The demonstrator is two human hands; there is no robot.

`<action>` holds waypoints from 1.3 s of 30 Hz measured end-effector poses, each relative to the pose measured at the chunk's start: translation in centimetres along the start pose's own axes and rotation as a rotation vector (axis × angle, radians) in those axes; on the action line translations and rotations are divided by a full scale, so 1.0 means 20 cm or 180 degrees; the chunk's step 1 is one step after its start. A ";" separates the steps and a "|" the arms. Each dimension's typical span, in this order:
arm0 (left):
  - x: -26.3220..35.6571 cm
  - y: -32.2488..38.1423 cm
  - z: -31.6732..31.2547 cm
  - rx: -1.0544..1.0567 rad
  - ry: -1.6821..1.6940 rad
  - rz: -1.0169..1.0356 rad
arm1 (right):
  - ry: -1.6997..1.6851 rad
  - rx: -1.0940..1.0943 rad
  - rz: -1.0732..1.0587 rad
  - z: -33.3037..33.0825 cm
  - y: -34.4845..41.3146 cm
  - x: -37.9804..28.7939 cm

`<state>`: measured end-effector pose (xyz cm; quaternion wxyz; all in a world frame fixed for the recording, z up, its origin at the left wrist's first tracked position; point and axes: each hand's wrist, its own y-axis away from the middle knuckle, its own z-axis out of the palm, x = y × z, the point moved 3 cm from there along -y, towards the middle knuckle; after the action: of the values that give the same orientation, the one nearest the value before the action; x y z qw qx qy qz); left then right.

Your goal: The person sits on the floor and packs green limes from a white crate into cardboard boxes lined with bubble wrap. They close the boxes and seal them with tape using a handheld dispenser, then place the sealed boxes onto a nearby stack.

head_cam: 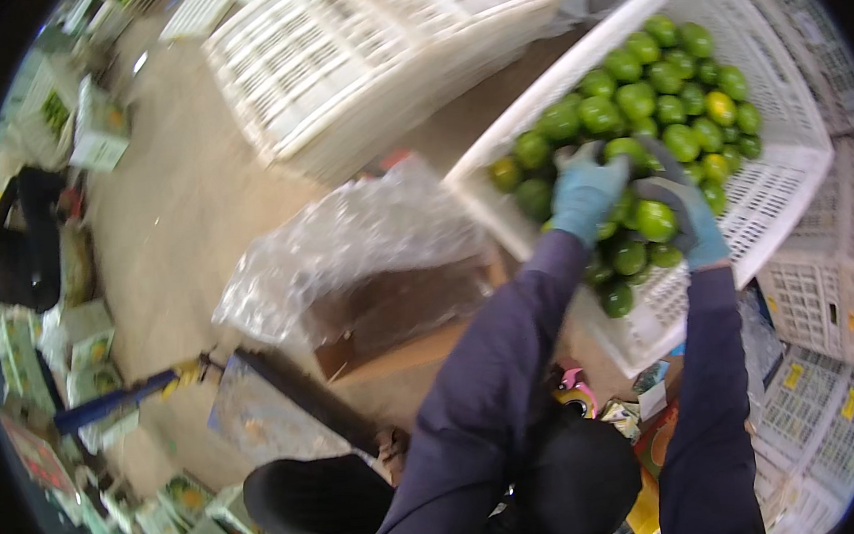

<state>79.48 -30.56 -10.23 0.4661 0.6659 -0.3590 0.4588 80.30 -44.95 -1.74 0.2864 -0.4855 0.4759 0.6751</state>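
Note:
Both my hands wear blue-grey gloves and reach into a white plastic crate point(772, 164) of green citrus fruits point(636, 100). A few of the fruits are partly yellow, such as the yellow fruit point(721, 108) on the right. My right hand point(686, 209) is curled around a green citrus fruit point(655, 220) over the pile. Just left of it, my left hand point(590, 190) has its fingertips down among the fruits, beside another green fruit point(625, 152). Its grip is partly hidden and blurred. Before me stands a cardboard box point(403, 350) lined with clear plastic film point(364, 234).
Upturned white crates point(396, 66) stand beyond the box. More stacked crates point(813, 297) line the right side. A tape roll dispenser point(576, 398) lies below the fruit crate. Another person point(26, 238) is at far left, near printed cartons point(93, 368).

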 end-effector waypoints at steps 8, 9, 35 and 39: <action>0.49 0.57 -0.50 0.0585 0.0340 0.1159 | 0.0138 -0.0099 -0.1103 0.48 0.41 -0.32; 0.51 0.66 -0.60 0.0658 0.0396 0.1207 | 0.0293 -0.0206 -0.1152 0.55 0.44 -0.34; 0.22 0.97 -1.35 0.0646 -0.2246 0.1141 | 0.6852 -0.0539 -0.0048 0.34 -0.02 0.47; 0.19 0.82 -1.40 0.0592 -0.3858 0.1458 | 0.6244 -0.1018 -0.0412 0.21 0.05 0.42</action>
<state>58.10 -9.20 2.25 0.0120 0.7507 -0.6497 0.1190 74.76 -42.14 -8.85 -0.2662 -0.8866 0.3781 0.0144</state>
